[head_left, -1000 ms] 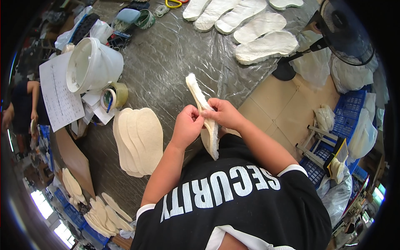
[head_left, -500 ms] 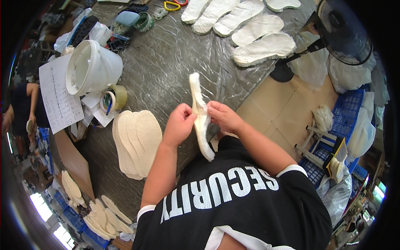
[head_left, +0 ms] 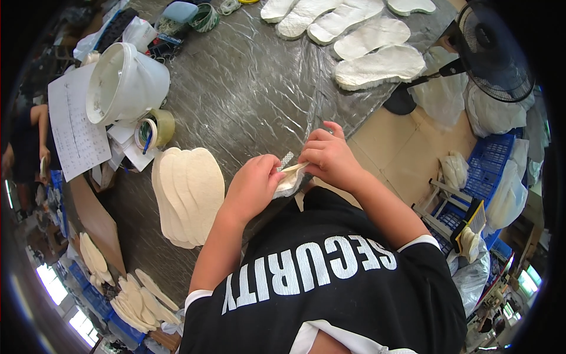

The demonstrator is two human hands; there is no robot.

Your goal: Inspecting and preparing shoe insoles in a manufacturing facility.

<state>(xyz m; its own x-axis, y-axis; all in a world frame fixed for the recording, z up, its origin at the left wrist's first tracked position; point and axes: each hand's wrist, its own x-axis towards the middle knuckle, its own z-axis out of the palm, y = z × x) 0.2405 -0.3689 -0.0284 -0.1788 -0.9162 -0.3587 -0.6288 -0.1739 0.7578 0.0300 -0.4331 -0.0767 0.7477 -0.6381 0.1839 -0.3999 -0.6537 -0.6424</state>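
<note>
Low by the table edge in front of my body, a pale fleece insole (head_left: 290, 179) is pinched between both hands. It looks tilted or bent, and much of it is hidden behind my fingers. My left hand (head_left: 252, 184) grips its left side with thumb and fingers together. On the other side, my right hand (head_left: 331, 157) pinches its upper edge, with one finger raised. A small checkered strip (head_left: 287, 158) shows just beyond the insole. To the left of my left hand lies a fanned stack of cream insoles (head_left: 190, 197).
White fleece insoles (head_left: 380, 65) lie at the far right of the dark plastic-covered table (head_left: 236, 82). A white bucket (head_left: 132, 85), tape rolls (head_left: 159, 128) and a written sheet (head_left: 76, 124) stand left. A fan (head_left: 492, 50) is at right. Another person's arm (head_left: 42, 135) shows far left.
The insole, held upright and lengthwise before, is now lowered and bent between my hands. My right hand has shifted right with a finger lifted; my left has moved slightly down. The view has shifted slightly.
</note>
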